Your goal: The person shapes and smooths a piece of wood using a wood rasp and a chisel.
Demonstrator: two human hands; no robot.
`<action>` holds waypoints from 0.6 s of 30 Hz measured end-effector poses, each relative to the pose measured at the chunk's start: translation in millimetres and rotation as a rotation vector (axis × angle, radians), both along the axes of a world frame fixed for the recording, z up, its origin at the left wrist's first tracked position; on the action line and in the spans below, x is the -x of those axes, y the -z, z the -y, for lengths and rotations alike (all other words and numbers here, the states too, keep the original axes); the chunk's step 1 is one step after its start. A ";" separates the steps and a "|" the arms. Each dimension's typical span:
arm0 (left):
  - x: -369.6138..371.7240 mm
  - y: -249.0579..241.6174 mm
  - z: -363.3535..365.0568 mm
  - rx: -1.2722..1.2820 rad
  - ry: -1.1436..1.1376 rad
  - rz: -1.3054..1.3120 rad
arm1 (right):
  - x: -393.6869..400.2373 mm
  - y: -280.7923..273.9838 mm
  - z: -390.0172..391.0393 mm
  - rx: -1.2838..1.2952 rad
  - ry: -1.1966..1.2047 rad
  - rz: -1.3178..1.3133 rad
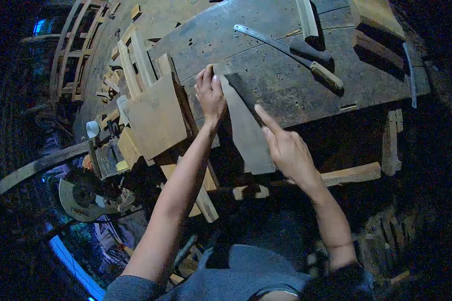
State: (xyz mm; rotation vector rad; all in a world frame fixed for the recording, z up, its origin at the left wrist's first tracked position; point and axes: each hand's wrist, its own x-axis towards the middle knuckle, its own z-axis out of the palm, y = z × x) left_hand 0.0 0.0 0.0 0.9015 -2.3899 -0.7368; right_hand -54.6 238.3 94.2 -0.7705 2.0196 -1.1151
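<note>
A pale, shaped wooden board (248,143) reaches from the bench edge toward my body, its near end wider than its far end. My left hand (211,98) is closed over the far end, fingers bent around its edge. My right hand (292,150) is closed at the board's right side, with the index finger stretched forward. It appears to grip a dark flat bar (243,93) that runs along the board's right edge. The part of the bar within my palm is hidden, and its kind cannot be made out.
On the dark workbench (281,95) lie a long metal blade (266,37) and a wooden handle (327,76). Wood blocks (379,20) stand at the back right. A square wooden block (158,118) and offcuts lie left. A circular power saw (80,198) is lower left.
</note>
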 end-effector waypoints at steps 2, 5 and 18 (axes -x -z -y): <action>-4.1 1.9 -4.2 0.026 -0.007 0.013 | -6.0 -1.0 -10.5 -0.033 -0.022 0.045; -7.4 -0.8 -22.7 -0.070 -0.013 0.024 | 5.1 -0.3 4.8 -0.075 -0.026 -0.003; 1.6 -1.5 -7.5 -0.033 -0.013 -0.036 | 11.0 19.2 29.4 0.061 0.021 0.071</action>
